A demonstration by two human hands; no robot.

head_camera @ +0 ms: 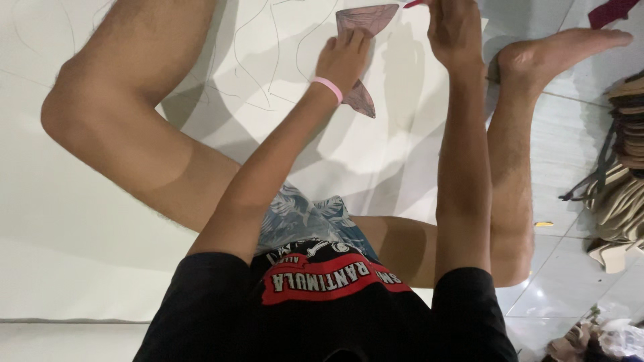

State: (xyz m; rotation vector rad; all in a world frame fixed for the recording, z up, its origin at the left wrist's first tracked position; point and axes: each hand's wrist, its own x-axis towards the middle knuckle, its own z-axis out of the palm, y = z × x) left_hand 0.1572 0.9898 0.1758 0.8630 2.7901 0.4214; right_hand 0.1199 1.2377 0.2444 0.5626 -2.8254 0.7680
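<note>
Near the top centre of the frame, the left hand [343, 59] presses flat on a greyish-pink curved template [365, 20] over the white sheet [282, 121], steadying it, while the right hand [455, 28] grips a red marker [414, 4].

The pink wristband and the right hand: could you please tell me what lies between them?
In the head view, only bare white sheet with faint pencil lines lies between the pink wristband and the right hand.
</note>
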